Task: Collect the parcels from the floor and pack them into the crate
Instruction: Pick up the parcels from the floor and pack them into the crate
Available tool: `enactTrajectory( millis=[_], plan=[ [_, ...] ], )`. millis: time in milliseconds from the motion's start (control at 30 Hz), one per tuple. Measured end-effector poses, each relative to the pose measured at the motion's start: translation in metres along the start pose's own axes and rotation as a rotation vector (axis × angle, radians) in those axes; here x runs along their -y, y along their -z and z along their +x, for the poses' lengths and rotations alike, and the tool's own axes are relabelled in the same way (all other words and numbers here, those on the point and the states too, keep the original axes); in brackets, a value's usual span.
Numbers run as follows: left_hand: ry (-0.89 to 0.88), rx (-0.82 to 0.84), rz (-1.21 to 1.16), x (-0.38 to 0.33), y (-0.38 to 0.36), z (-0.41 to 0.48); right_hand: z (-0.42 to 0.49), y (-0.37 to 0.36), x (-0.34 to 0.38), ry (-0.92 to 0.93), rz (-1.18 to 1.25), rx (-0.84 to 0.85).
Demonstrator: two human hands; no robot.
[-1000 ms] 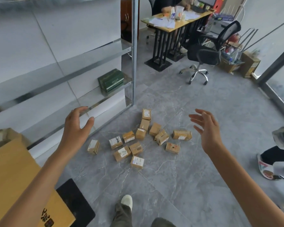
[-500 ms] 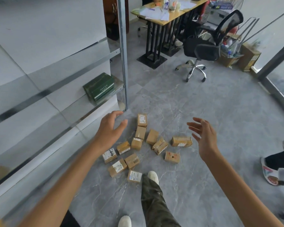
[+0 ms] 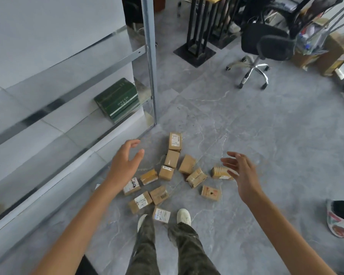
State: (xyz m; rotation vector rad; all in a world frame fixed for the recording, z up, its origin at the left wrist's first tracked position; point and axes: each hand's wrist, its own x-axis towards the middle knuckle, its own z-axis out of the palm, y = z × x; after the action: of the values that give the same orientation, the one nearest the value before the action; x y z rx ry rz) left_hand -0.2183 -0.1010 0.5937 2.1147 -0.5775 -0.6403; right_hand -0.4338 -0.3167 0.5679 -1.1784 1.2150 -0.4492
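Several small brown cardboard parcels (image 3: 171, 158) lie scattered on the grey tiled floor in front of my feet; one labelled parcel (image 3: 161, 214) sits between my shoes. My left hand (image 3: 125, 163) hovers above the left side of the pile, fingers loosely spread, holding nothing. My right hand (image 3: 241, 173) hovers over the right side, palm turned inward and fingers straight, just above a taped parcel (image 3: 220, 173). No crate is in view.
A glass shelf unit with a metal post (image 3: 150, 62) stands at the left, a green box (image 3: 117, 100) on its low shelf. A black office chair (image 3: 264, 46) and desk legs (image 3: 195, 30) stand beyond. Another person's shoe (image 3: 337, 221) is at the right edge.
I have stepped up to the pile; both feet now stand at its near edge. Both hands have come lower and closer over the parcels. The wooden surface at the lower left left the view.
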Motion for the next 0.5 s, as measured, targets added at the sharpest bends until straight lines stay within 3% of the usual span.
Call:
enactTrajectory(
  millis=[300, 500],
  plan=[
    [0.069, -0.118, -0.017, 0.062, 0.083, 0.007, 0.000, -0.067, -0.003, -0.020, -0.013, -0.008],
    [0.128, -0.200, -0.060, 0.093, 0.128, 0.002, -0.007, -0.122, 0.008, 0.013, -0.108, 0.074]
  ],
)
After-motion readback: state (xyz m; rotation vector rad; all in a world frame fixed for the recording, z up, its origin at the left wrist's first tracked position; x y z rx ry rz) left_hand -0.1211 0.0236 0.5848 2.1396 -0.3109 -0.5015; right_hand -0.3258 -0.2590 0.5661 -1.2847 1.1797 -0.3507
